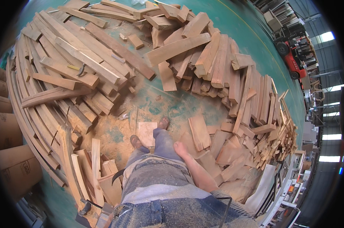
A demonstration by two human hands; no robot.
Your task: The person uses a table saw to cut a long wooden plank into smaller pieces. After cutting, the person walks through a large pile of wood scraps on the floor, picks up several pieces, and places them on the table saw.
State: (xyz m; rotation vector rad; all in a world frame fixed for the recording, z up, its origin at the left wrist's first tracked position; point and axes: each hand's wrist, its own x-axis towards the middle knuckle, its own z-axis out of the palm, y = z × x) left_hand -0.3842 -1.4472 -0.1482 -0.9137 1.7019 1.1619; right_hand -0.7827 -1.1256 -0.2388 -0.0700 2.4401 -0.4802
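Observation:
My right hand [180, 148] hangs beside my right thigh, its fingers curled in, and nothing shows in it. To its right lies a broad wooden board [199, 133] on the floor, apart from the hand. My left hand is out of sight. At my left side a curved dark strip [118, 176] sticks out next to my waist. My feet stand at a flat square piece of wood [147, 133] amid sawdust. Rough timber beams [67, 72] are stacked at the left, with a tool with a yellow handle and a dark curved head [81, 70] lying on top.
A high heap of thick timber offcuts [217, 62] curves from the far side to the right. Upright wood pieces [96, 171] stand close by my left, near a dark tool [86, 207]. Large brown cylinders [18, 167] line the left edge. A red forklift [293, 62] stands far right.

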